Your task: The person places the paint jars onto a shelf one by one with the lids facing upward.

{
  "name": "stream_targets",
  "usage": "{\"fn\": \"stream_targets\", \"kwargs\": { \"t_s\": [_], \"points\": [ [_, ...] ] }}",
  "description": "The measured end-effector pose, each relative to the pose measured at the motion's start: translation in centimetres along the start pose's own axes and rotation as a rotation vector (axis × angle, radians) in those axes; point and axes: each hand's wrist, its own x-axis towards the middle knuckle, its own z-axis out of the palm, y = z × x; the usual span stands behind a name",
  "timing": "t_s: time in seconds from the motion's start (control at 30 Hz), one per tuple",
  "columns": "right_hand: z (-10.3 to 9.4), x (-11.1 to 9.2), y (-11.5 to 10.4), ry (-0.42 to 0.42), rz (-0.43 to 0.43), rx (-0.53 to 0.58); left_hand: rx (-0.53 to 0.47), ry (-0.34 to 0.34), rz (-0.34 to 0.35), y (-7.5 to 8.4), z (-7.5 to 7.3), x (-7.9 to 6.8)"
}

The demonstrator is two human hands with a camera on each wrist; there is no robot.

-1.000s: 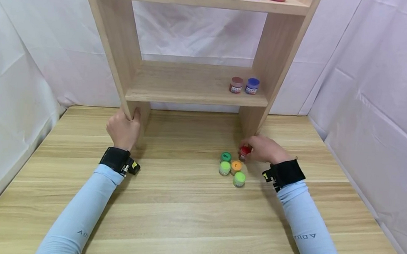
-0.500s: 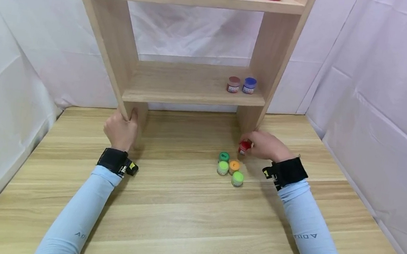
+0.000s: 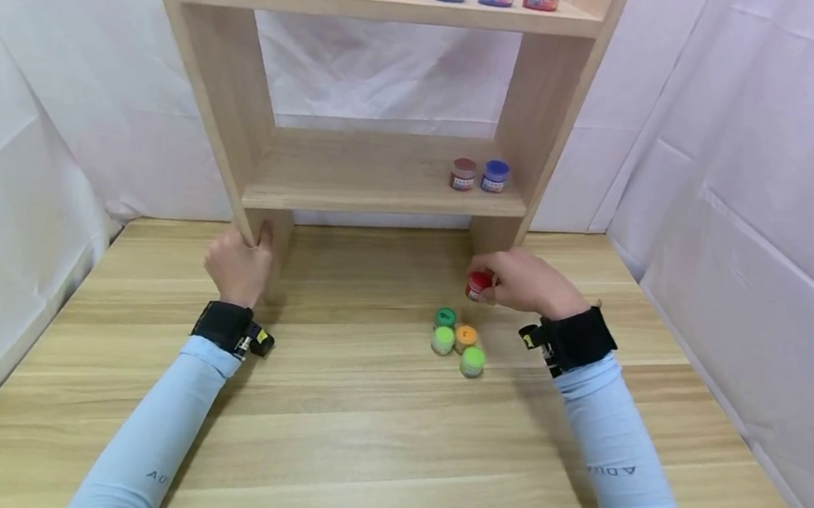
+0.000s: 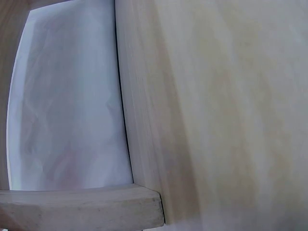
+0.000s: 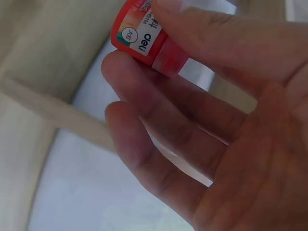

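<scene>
My right hand (image 3: 528, 283) pinches a small red paint jar (image 3: 477, 285) between thumb and fingers, near the foot of the shelf's right side panel. In the right wrist view the jar (image 5: 144, 33) is tilted, its white label showing, and the other fingers are loosely bent below it. On the table just in front stand a dark green-lidded jar (image 3: 445, 318), an orange-lidded jar (image 3: 466, 338) and two light green-lidded jars (image 3: 473, 360). My left hand (image 3: 238, 267) grips the bottom of the left side panel (image 3: 222, 116) of the wooden shelf; the left wrist view shows no fingers.
The middle shelf board (image 3: 356, 171) bears a brown-lidded jar (image 3: 464, 174) and a blue-lidded jar (image 3: 494, 176) at its right end. Several coloured jars line the upper board (image 3: 390, 9). White cloth (image 3: 777, 179) hangs around the wooden table (image 3: 354, 449).
My right hand has carried the red paint jar away from the other jars, slightly up and left, toward the shelf's bottom opening. The left hand keeps its grip on the panel.
</scene>
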Motion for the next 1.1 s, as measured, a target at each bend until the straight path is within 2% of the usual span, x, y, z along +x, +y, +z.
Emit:
{"fn": "stream_targets", "kwargs": {
  "t_s": [0.2, 0.53, 0.7, 0.9, 1.1],
  "points": [
    [-3.1, 0.0, -1.9, 0.007, -0.072, 0.044, 0.014, -0.004, -0.007, 0.3, -0.3, -0.1],
    [-7.4, 0.5, -4.5, 0.075, -0.133, -0.042, 0.014, -0.013, -0.021, 0.4, -0.6, -0.3],
    [-9.4, 1.2, -5.6, 0.135, -0.176, -0.06, 0.01, -0.01, -0.02, 0.4, -0.7, 0.0],
    [-10.1, 3.0, -6.2, 0.205, -0.201, -0.076, 0.007, -0.001, -0.019, 0.4, -0.7, -0.1],
    [-9.6, 4.1, -6.5, 0.202, -0.144, -0.099, 0.011, 0.009, -0.007, 0.2, -0.5, -0.3]
  ]
}}
